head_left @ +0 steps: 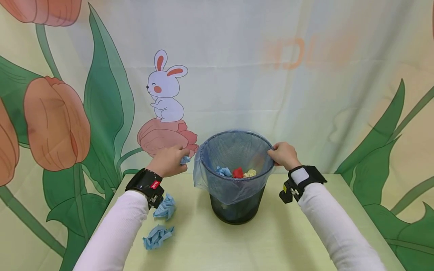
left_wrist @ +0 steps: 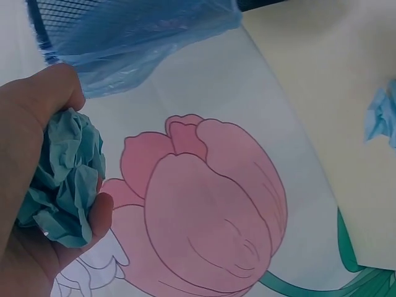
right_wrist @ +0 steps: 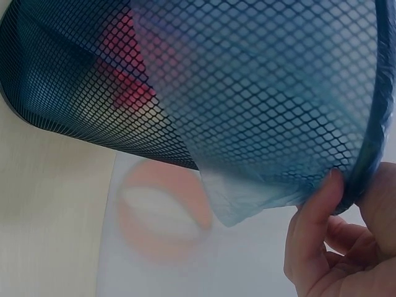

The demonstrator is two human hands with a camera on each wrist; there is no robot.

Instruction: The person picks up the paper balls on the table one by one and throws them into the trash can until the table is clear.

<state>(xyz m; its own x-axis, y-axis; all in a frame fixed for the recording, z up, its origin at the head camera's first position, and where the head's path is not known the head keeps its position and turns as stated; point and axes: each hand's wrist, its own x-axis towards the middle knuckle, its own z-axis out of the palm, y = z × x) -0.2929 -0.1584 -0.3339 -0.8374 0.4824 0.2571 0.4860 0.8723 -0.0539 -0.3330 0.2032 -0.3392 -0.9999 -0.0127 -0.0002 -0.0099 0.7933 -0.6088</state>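
Observation:
My left hand grips a crumpled blue paper ball, just left of the bin's rim and apart from it. A dark mesh wastebasket, lined with a translucent blue bag folded over its rim, stands on the table. With thumb and fingers, my right hand pinches the lined rim on the right side. Inside the bin lie a blue paper ball, a red one and a pale yellow one. The right wrist view shows red paper through the mesh.
Two more crumpled blue paper balls, one farther back and one nearer, lie on the pale table left of the bin. Behind the table hangs a curtain printed with tulips and a rabbit.

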